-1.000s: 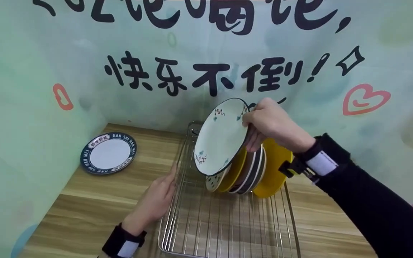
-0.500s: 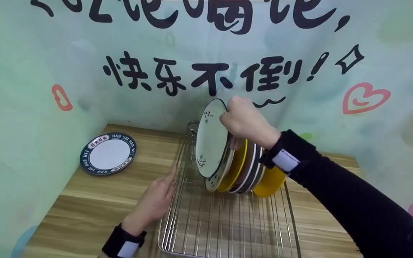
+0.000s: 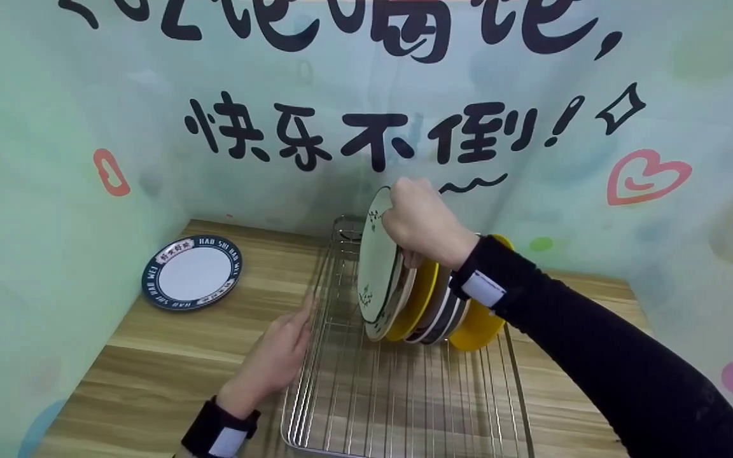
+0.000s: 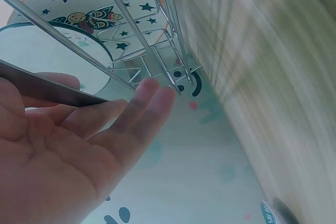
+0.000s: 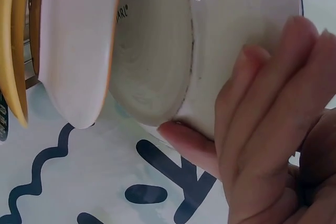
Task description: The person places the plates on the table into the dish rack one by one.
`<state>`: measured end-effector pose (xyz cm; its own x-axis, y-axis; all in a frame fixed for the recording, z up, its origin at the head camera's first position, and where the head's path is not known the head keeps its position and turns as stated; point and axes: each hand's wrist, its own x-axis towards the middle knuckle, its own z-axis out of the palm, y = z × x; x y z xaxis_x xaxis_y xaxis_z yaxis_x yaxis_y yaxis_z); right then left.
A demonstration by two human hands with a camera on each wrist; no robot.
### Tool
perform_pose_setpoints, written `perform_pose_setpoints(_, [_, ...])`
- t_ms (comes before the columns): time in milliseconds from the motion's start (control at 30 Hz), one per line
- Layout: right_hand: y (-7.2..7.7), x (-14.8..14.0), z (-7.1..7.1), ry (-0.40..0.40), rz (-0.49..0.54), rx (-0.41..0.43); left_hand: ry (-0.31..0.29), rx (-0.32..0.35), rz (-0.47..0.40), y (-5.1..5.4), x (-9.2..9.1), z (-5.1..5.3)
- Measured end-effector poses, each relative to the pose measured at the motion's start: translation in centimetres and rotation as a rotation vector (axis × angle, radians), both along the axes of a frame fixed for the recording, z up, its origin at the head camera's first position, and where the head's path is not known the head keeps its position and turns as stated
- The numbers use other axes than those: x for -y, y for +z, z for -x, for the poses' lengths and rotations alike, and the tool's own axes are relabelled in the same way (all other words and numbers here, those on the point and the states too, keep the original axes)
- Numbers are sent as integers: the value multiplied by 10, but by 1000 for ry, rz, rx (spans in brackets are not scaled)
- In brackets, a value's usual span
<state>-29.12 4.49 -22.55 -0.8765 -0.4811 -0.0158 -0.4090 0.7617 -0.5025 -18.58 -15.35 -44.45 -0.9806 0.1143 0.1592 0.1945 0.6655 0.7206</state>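
Note:
My right hand (image 3: 420, 219) grips the upper edge of a white plate (image 3: 376, 261) with a dark rim and small floral sprigs. The plate stands nearly upright at the left end of a row of plates in the wire dish rack (image 3: 341, 388). In the right wrist view, fingers spread over the plate's underside (image 5: 152, 51). Beside it stands a star-patterned plate (image 4: 79, 3), seen in the left wrist view. At the rack's left side, my left hand (image 3: 280, 350) holds the dark flat side bar (image 4: 58, 90) between thumb and fingers.
Yellow (image 3: 420, 305), brown and dark striped plates lean in the rack to the right. A white plate with a dark lettered rim (image 3: 195, 273) lies flat on the wooden table (image 3: 156, 369) at left. A printed cloth backdrop (image 3: 265, 191) stands close behind.
My right hand has moved left and slightly down with the floral plate, turning it more upright and bringing it against the star-patterned plate. The left hand has stayed at the rack.

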Motion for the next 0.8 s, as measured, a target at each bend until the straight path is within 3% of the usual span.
perform_pose_setpoints(367, [1,-3,0,16,-24,-55,-2,-5,2,0,0,2])
perform_pose_setpoints(800, [-19,-5,17,12,-46,-68,0,10,-3,-1,0,2])
